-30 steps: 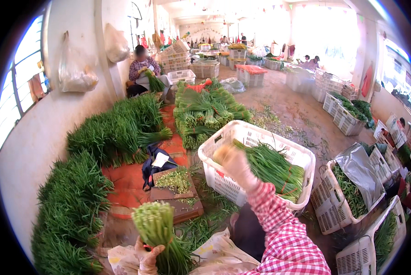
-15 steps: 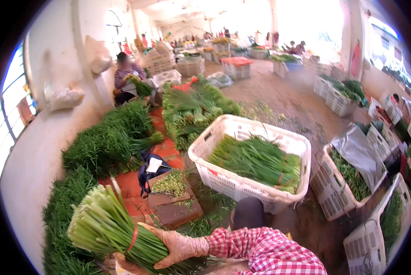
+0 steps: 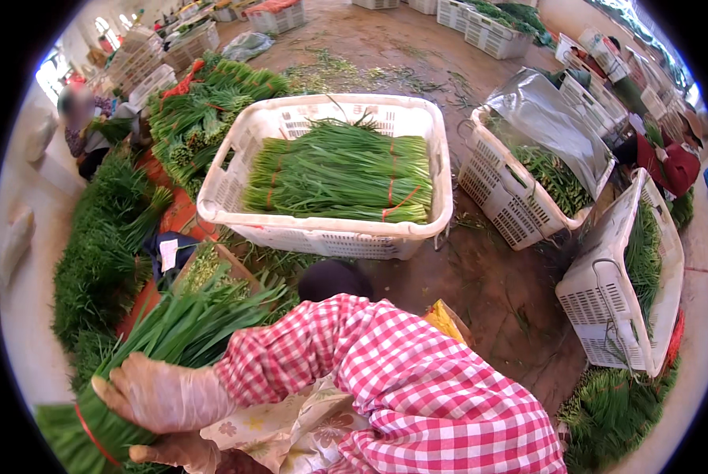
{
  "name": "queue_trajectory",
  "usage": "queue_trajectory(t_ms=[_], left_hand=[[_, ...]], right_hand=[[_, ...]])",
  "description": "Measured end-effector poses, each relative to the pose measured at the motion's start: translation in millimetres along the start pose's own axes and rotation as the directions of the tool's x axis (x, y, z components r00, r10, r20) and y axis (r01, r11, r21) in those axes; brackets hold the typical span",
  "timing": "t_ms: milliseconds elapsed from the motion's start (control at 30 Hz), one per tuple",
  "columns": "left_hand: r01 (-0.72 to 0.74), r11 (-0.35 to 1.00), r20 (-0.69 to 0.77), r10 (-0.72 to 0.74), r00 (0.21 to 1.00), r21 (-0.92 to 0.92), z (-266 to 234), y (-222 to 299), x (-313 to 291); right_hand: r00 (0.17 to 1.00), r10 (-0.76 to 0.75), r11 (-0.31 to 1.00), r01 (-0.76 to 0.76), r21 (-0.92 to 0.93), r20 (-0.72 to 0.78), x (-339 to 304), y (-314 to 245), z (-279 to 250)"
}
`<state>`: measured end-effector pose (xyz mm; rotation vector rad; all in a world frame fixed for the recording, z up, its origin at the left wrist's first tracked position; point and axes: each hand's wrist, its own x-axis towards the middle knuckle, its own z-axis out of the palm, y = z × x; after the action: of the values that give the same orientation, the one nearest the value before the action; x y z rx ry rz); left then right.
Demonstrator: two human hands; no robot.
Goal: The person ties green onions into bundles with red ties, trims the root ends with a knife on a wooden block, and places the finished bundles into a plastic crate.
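A thick bundle of garlic chives [image 3: 188, 320], tied with a red band, lies slantwise at the lower left. Its loose leaves fan toward the upper right and its tied end points to the lower left. My right hand [image 3: 160, 393], in a thin pale glove, is closed over the bundle above the band. Below it, my left hand [image 3: 182, 452] grips the same bundle from underneath, its fingers partly hidden by the leaves. Ahead stands a white plastic crate [image 3: 322, 231] with banded chive bundles [image 3: 338, 170] laid in it.
Loose chives [image 3: 101, 245] are heaped along the left wall, with tied bundles [image 3: 204, 110] beyond. A dark bag [image 3: 172, 257] sits by a board with trimmings [image 3: 204, 268]. More crates [image 3: 520, 186] stand at right, one tilted crate [image 3: 606, 292] nearer. Co-workers sit at far left and right.
The view has swung down and to the right. The bundle has been turned so its leaves now spread to the upper right; both hands still hold it.
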<state>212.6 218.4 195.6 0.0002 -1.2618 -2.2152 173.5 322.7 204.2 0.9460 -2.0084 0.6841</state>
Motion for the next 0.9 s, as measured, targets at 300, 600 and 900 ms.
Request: queue_trajectory(t_ms=[300, 600, 900], left_hand=[[0.003, 0.995, -0.243, 0.022, 0.97, 0.102, 29, -17, 14], [-0.334, 0.258, 0.22, 0.386, 0.896, 0.906, -41, -40, 66], [-0.586, 0.073, 0.512, 0.406, 0.757, 0.807, 65, -86, 118]], right_hand=[[0.939, 0.097, 0.772, -0.281, 0.57, 0.331, -69, 107, -66], [0.357, 0.933, 0.315, -0.737, -0.598, 0.05, -302, 410, -176], [0.121, 0.988, 0.022, -0.718, -0.696, -0.093, -392, 545, -160]])
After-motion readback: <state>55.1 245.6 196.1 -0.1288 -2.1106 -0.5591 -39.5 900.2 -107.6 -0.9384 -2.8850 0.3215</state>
